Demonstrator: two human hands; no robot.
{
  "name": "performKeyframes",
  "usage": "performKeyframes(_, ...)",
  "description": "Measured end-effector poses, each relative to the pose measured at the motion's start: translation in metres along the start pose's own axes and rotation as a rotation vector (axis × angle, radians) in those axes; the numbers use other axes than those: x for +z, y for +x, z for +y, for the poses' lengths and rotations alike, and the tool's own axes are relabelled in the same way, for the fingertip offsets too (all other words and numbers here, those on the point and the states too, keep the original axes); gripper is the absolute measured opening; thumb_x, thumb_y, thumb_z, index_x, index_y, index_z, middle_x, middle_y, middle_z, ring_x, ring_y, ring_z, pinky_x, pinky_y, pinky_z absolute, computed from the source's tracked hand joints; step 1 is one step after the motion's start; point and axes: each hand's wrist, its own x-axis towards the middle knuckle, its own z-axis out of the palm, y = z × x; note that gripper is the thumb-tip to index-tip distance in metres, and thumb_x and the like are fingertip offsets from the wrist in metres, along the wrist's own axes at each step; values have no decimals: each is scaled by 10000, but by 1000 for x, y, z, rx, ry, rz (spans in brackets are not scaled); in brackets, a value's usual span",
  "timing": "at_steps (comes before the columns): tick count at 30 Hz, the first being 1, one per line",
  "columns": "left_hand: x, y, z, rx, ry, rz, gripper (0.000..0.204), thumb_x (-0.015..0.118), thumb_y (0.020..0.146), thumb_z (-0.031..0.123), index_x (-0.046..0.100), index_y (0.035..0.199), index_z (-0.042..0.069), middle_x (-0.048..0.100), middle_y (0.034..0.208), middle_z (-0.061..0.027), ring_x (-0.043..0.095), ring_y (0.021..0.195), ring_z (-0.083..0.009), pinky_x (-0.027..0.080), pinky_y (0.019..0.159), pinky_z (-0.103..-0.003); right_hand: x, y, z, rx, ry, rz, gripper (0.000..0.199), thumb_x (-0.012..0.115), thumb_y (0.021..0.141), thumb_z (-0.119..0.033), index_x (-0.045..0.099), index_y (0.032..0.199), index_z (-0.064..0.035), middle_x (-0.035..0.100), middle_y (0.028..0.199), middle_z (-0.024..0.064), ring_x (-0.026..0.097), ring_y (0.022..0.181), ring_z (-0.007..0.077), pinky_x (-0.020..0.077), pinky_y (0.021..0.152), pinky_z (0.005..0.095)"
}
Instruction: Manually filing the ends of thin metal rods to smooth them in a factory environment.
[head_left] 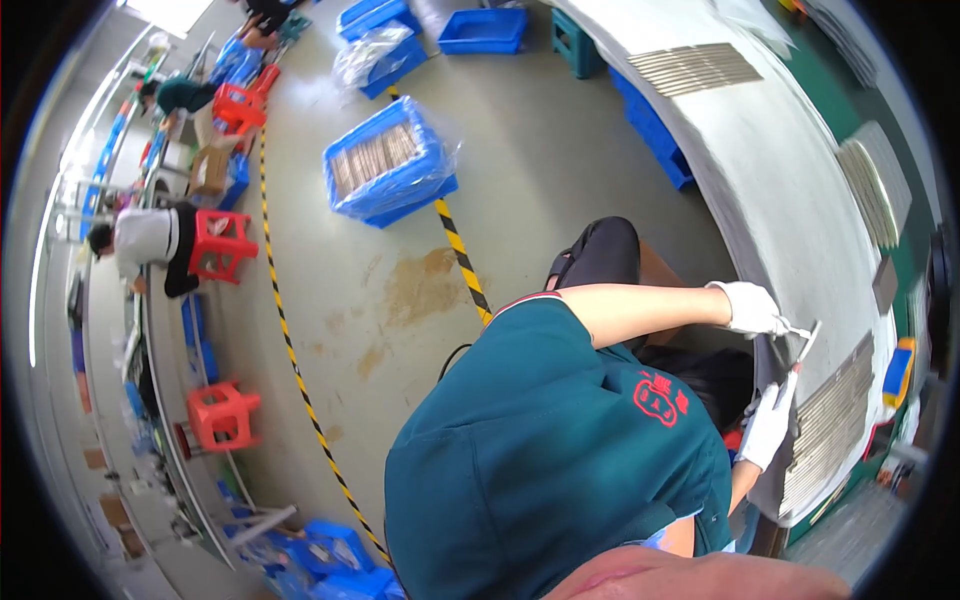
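Note:
At the edge of the pale work table (770, 190), both my hands wear white gloves. My left hand (750, 308) is closed, its fingertips pinching a small slim light-coloured strip (808, 343). My right hand (768, 428) is closed on a thin stick-like tool, its reddish end (797, 368) at the lower end of the strip. What kind of tool it is, I cannot make out. Close beside my right hand lies a row of narrow grey metal strips (828, 430), side by side on the table.
Another row of strips (695, 69) lies at the table's far end. A stack of pale sheets (875, 185) and a yellow-and-blue object (899, 372) are along its outer edge. On the floor stands a blue crate (430, 165) of parts. People sit by red stools (222, 245) at left.

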Motion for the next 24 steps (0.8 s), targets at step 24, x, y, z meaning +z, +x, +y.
performKeyframes(24,-35,-12,22,-306,-48,-143,325,473,900,329,639,915,50,567,665,-90,533,625,-199,429,618,-300,1,-21,24,-616,-564,276,514,511,843,-196,398,1341,-256,441,418,76,470,343,244,374,348,359)
